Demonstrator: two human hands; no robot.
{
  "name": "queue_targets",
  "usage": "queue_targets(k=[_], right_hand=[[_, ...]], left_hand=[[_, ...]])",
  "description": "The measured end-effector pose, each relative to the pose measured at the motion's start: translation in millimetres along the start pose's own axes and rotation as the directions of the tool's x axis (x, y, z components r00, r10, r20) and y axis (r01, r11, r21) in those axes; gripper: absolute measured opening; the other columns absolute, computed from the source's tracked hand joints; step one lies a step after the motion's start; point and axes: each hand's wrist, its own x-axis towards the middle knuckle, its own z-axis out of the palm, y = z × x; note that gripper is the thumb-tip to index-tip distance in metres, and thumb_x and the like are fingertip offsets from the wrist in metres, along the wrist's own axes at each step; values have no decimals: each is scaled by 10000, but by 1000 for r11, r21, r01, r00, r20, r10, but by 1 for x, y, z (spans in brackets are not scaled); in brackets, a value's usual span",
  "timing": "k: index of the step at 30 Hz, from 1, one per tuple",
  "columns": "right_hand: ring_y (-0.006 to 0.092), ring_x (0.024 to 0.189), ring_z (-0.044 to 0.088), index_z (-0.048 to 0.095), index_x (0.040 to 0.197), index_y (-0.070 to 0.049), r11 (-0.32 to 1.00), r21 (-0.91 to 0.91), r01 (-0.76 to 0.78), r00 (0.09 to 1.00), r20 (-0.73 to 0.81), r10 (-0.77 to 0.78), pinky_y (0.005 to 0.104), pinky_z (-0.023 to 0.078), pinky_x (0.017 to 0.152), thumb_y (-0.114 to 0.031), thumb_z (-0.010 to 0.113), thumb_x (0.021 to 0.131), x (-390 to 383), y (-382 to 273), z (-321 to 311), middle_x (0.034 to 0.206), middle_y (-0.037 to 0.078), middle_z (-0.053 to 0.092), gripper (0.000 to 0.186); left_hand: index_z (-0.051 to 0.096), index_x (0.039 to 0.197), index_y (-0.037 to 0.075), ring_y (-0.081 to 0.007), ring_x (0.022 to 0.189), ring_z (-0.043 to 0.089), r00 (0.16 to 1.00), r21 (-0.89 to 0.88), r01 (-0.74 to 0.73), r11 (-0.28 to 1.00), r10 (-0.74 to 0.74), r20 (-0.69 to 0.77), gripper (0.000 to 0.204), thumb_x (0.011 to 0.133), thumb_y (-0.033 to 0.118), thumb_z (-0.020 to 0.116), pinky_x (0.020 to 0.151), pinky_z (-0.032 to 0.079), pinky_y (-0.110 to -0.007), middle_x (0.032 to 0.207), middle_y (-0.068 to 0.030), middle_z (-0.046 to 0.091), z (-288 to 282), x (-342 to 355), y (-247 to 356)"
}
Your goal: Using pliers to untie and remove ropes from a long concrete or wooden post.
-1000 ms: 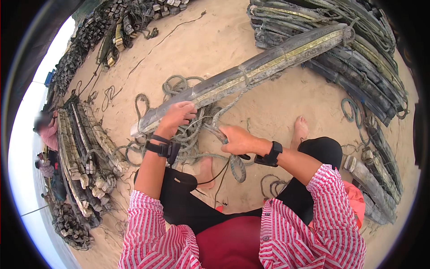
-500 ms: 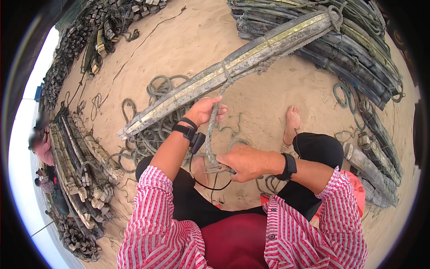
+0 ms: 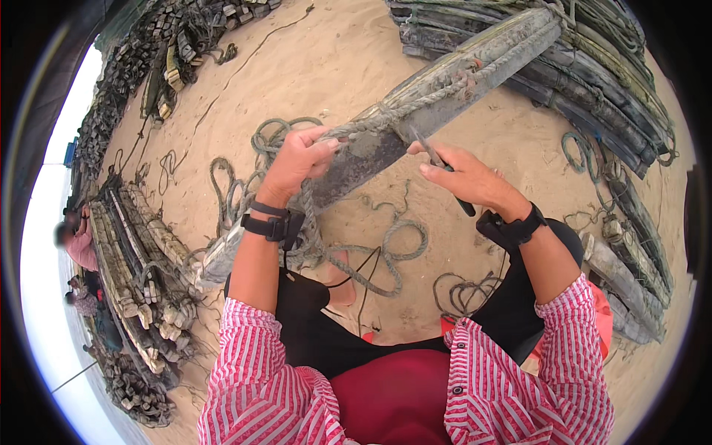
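Observation:
A long grey weathered beam (image 3: 445, 126) lies slantwise across the sand in front of me, with a thick rope (image 3: 378, 119) running along its upper side. My left hand (image 3: 300, 159) is closed round this rope near the beam's middle, and the rope hangs down below the fist. To the right, just past the beam's near edge, my right hand (image 3: 471, 178) holds a knife (image 3: 431, 153) with a dark handle. Its blade points up towards the beam and the rope. Beneath my left forearm, part of the beam and the rope coils are hidden.
Loose rope coils (image 3: 404, 241) lie on the sand between my legs and beyond the beam. Stacked beams (image 3: 593, 111) stand at the far right, with more bundles (image 3: 137, 259) at the left. An orange-red cloth or bag (image 3: 601, 319) is by my right leg. People (image 3: 81, 245) are at the far left.
The beam has rolled, bringing its roped side into view. My left hand has moved left and closed on the rope; my right hand has risen to the right, showing the knife.

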Motion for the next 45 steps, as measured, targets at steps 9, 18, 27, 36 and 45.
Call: queue_targets(k=[9, 18, 27, 36, 45], right_hand=[[128, 794, 525, 523, 1208, 26, 896, 71, -439, 899, 33, 438, 269, 422, 663, -316, 751, 815, 15, 22, 12, 920, 55, 555, 568], [144, 802, 598, 370, 1432, -57, 675, 536, -507, 860, 262, 437, 305, 471, 581, -156, 642, 861, 15, 33, 22, 906, 65, 584, 640], [127, 749, 622, 119, 1555, -93, 609, 326, -723, 680, 490, 545, 255, 481, 567, -178, 639, 885, 2, 46, 62, 861, 53, 598, 852], [110, 698, 553, 339, 1485, -78, 660, 410, -629, 777, 334, 534, 264, 382, 484, -123, 638, 803, 8, 43, 63, 877, 23, 563, 746], [116, 710, 530, 418, 1416, -73, 735, 199, -648, 748, 350, 564, 289, 419, 499, -171, 631, 823, 5, 33, 67, 850, 19, 510, 638]], left_hand=[[681, 1011, -13, -44, 523, 381, 923, 380, 269, 885, -124, -364, 240, 928, 211, 662, 475, 309, -229, 633, 55, 457, -22, 18, -59], [660, 923, -37, -105, 634, 484, 941, 518, 321, 793, -206, -268, 245, 924, 208, 650, 602, 425, -286, 692, -2, 534, -25, 18, -85], [672, 993, -66, -126, 638, 539, 941, 553, 330, 765, -217, -261, 292, 887, 207, 682, 601, 449, -307, 710, -48, 594, -12, 16, -86], [675, 1074, -63, -119, 651, 560, 949, 535, 313, 785, -284, -138, 289, 868, 140, 680, 595, 459, -293, 749, -54, 637, -3, 18, -95], [608, 1147, -21, -115, 706, 602, 943, 264, 333, 905, -322, -85, 303, 846, 10, 598, 623, 473, -249, 828, -97, 688, -9, 12, -77]])
